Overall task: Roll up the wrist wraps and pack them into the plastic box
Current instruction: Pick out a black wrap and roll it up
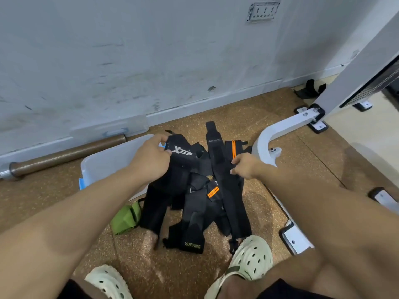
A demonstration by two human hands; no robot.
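Note:
A heap of black wrist wraps (194, 197) lies on the brown floor in front of me, some with orange stripes, one marked XUEYING near my feet. My left hand (151, 157) grips a black wrap printed XTEP (183, 153) at the heap's far left. My right hand (246, 166) pinches a long black wrap with an orange stripe (228, 160) on the heap's right side. The translucent plastic box (103, 165) stands to the left of the heap, partly hidden by my left forearm.
A green wrap (126, 219) lies beside the box's near corner. A white machine frame (280, 134) stands close on the right with feet bolted to the floor. A metal bar (64, 156) lies along the wall at left. My sandalled feet (248, 262) are just below the heap.

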